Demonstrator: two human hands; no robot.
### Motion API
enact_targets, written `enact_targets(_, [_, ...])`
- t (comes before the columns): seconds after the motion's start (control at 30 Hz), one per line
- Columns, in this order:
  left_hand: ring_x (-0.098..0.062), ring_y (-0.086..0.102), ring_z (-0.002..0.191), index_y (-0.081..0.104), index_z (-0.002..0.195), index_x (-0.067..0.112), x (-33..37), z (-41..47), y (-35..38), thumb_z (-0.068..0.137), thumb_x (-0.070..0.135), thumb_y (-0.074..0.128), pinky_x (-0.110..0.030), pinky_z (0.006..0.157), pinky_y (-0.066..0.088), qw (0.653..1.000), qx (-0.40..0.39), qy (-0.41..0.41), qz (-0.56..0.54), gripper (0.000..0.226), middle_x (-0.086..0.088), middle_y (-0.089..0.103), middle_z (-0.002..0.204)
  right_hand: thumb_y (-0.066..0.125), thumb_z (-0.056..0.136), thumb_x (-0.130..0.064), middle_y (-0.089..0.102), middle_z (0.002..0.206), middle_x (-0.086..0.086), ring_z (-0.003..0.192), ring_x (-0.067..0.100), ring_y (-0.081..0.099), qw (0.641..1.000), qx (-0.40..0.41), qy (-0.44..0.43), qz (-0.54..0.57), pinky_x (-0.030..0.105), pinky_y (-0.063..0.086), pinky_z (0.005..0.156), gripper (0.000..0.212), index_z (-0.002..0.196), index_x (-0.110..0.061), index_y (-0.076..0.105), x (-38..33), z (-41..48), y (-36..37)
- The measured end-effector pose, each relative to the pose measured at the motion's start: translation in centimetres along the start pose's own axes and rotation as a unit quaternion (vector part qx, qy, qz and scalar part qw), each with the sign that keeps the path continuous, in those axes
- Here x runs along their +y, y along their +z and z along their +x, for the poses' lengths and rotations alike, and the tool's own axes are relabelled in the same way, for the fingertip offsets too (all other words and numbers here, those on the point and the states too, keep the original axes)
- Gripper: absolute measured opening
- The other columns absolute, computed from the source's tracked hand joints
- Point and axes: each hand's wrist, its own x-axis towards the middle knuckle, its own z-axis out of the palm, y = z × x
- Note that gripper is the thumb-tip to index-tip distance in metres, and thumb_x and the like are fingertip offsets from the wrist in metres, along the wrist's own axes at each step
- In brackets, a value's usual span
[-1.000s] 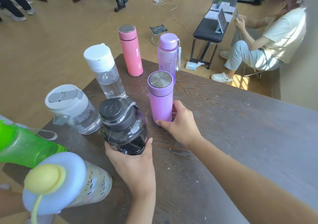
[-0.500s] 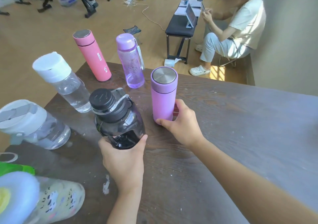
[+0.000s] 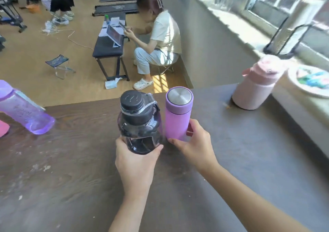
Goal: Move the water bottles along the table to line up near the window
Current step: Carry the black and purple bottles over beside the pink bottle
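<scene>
My left hand (image 3: 136, 164) grips the base of a dark smoky bottle (image 3: 139, 123) with a black screw cap. Right beside it, my right hand (image 3: 193, 145) holds a purple flask (image 3: 178, 116) with a steel lid by its lower part. Both stand upright side by side near the middle of the dark wooden table (image 3: 240, 160). A pale pink bottle (image 3: 256, 87) stands at the table's far right corner, by the window sill (image 3: 293, 96). At the left edge sits a clear purple bottle (image 3: 23, 110), with part of a pink bottle (image 3: 2, 129) beside it.
A plate (image 3: 309, 80) with colourful items and a black wire stand (image 3: 288, 39) rest on the sill under the window (image 3: 284, 0). Beyond the table's far edge a person sits on a stool by a black bench (image 3: 108, 48); another person sits farther back.
Both hands have slid the dark bottle and the purple flask to the right along the table. The view has swung right, so the window and pink bottle now show and the left bottles have dropped out.
</scene>
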Motion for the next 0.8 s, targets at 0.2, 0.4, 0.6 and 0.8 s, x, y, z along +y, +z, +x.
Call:
enact_targets(0.2, [-0.014,0.066,0.092,0.053,0.102,0.034,4.3,-4.9,9.0,0.044,0.039,0.103,-0.031,0.078,0.049,0.992,-0.116,0.056,0.002,0.076,0.014,0.070,0.098,0.088,0.069,-0.035,0.068,0.110,-0.031,0.103,-0.009,0.065,0.992,0.106,0.071,0.005,0.010,0.051,0.075,0.054,0.115,-0.043,0.060,5.4,-3.2,-11.3])
enact_targets(0.4, [-0.017,0.065,0.099,0.059,0.111,0.030,8.2,-9.9,17.7,0.043,0.034,0.106,-0.024,0.083,0.044,0.968,-0.219,0.122,-0.005,0.082,0.005,0.073,0.106,0.089,0.068,-0.032,0.067,0.111,-0.038,0.100,-0.014,0.065,0.973,0.198,0.122,-0.005,0.002,0.047,0.072,0.053,0.110,-0.044,0.060,9.8,-7.9,-20.1])
enact_targets(0.6, [-0.011,0.062,0.092,0.054,0.105,0.035,11.0,-14.0,24.9,0.043,0.032,0.104,-0.009,0.074,0.036,0.943,-0.295,0.153,-0.025,0.080,0.024,0.063,0.092,0.090,0.068,-0.028,0.072,0.106,-0.027,0.095,-0.005,0.071,0.954,0.255,0.158,-0.003,0.018,0.058,0.072,0.051,0.107,-0.042,0.061,12.8,-11.8,-24.4])
enact_targets(0.8, [-0.009,0.062,0.093,0.055,0.108,0.033,12.1,-15.5,29.0,0.044,0.033,0.104,-0.007,0.075,0.036,0.925,-0.340,0.168,-0.016,0.081,0.012,0.065,0.101,0.088,0.069,-0.033,0.073,0.104,-0.025,0.093,-0.003,0.071,0.945,0.277,0.172,-0.001,0.021,0.058,0.073,0.049,0.108,-0.045,0.060,13.9,-13.1,-25.3])
